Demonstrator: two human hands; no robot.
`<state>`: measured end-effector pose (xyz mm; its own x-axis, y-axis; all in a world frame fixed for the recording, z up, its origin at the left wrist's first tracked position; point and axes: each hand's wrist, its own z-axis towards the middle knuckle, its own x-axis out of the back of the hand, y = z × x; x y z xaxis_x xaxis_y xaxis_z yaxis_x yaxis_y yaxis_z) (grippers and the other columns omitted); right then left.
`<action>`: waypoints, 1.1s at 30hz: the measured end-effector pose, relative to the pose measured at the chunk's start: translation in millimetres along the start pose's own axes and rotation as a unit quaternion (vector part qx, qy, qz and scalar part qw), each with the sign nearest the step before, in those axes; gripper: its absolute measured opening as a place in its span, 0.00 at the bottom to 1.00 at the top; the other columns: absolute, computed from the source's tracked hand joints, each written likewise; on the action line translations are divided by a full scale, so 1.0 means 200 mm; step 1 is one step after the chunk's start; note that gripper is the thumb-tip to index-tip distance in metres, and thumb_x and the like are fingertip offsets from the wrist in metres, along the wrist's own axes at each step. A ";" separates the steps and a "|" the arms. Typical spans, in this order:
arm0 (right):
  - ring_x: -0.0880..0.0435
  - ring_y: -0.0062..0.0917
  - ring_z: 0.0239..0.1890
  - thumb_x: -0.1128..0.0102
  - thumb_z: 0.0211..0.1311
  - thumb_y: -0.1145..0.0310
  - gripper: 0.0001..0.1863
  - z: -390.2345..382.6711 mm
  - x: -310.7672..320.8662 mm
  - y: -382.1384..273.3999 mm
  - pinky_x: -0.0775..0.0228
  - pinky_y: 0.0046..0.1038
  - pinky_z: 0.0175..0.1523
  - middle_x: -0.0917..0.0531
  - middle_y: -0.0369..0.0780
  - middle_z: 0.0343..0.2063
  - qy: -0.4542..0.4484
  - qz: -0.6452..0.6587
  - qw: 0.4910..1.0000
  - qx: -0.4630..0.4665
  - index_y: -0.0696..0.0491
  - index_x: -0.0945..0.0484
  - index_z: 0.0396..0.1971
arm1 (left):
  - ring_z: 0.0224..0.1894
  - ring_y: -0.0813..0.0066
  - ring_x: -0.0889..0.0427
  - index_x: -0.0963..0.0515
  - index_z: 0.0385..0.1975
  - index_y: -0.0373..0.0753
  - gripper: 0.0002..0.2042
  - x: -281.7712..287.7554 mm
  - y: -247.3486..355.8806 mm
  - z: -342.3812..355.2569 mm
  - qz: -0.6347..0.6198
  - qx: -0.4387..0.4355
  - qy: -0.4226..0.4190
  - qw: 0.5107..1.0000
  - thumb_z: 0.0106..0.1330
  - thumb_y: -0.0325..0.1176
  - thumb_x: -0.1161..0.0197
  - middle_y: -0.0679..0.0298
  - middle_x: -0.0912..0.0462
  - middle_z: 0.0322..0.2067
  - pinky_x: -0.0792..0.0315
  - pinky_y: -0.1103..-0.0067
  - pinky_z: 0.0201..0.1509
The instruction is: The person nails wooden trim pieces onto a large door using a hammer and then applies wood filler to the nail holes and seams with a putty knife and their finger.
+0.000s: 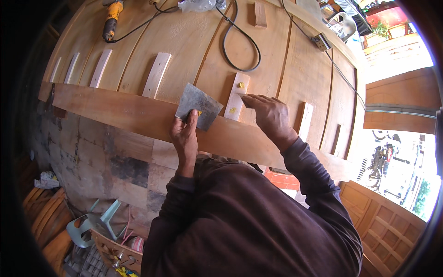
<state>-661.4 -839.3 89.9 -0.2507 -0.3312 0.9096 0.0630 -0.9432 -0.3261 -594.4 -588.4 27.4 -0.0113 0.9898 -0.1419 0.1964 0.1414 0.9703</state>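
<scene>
My left hand (184,131) is closed on a grey square flat plate (198,101), its thumb on top beside a small yellow dab of paste. My right hand (272,113) is closed with the fingertips pinched round a small dark flat piece (248,101), mostly hidden by the fingers. That piece is over the right edge of a pale wooden strip (236,94). Two yellow paste dabs lie on this strip, one near its top and one lower down. The strip rests on a large wooden panel (184,60) in front of me.
More wooden strips (157,76) stand in a row across the panel. An orange power tool (113,18) lies at the far left. A black cable (258,60) loops over the panel, and a socket block (321,41) sits at the right. A pale green plastic chair (83,233) is at lower left.
</scene>
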 end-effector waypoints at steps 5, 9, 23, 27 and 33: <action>0.06 0.32 0.39 0.42 0.68 0.76 0.17 0.07 0.03 0.04 0.14 0.31 0.42 0.07 0.36 0.43 0.079 0.002 0.996 -0.047 0.45 0.10 0.49 | 0.37 0.83 0.18 0.17 0.34 0.31 0.13 -0.01 0.00 -0.01 -0.017 -0.007 0.003 1.000 0.75 0.36 0.27 0.64 0.11 0.34 0.24 0.79 0.45; 0.07 0.35 0.41 0.43 0.66 0.78 0.19 0.11 -0.06 0.07 0.15 0.34 0.42 0.08 0.38 0.46 0.047 -0.019 0.994 -0.093 0.46 0.10 0.51 | 0.37 0.83 0.18 0.17 0.34 0.31 0.13 -0.01 -0.01 0.00 -0.002 -0.017 -0.003 1.000 0.75 0.36 0.27 0.64 0.11 0.34 0.24 0.80 0.44; 0.09 0.38 0.34 0.39 0.71 0.69 0.13 0.06 0.05 0.02 0.17 0.36 0.40 0.07 0.41 0.38 -0.115 0.060 0.982 -0.136 0.44 0.08 0.48 | 0.36 0.85 0.18 0.18 0.31 0.32 0.12 -0.01 -0.03 0.00 -0.025 -0.027 0.005 0.999 0.75 0.33 0.28 0.65 0.11 0.34 0.25 0.81 0.42; 0.10 0.38 0.33 0.37 0.75 0.62 0.12 0.09 0.11 0.12 0.18 0.36 0.40 0.08 0.43 0.37 -0.053 0.134 0.971 -0.193 0.44 0.08 0.50 | 0.36 0.85 0.19 0.18 0.30 0.32 0.12 -0.01 -0.03 -0.01 -0.028 -0.025 0.005 0.999 0.75 0.33 0.27 0.65 0.11 0.33 0.26 0.81 0.41; 0.08 0.39 0.35 0.37 0.75 0.65 0.11 0.13 0.05 0.03 0.18 0.37 0.36 0.09 0.42 0.36 -0.003 0.019 0.988 -0.151 0.40 0.09 0.49 | 0.35 0.86 0.20 0.19 0.30 0.32 0.13 -0.03 -0.02 -0.01 -0.008 -0.035 0.008 0.999 0.75 0.33 0.27 0.66 0.12 0.32 0.26 0.82 0.40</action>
<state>-638.0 -849.0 103.2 -0.2485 -0.3673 0.8963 -0.2184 -0.8802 -0.4213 -596.2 -595.2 24.5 -0.0298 0.9876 -0.1540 0.1261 0.1566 0.9796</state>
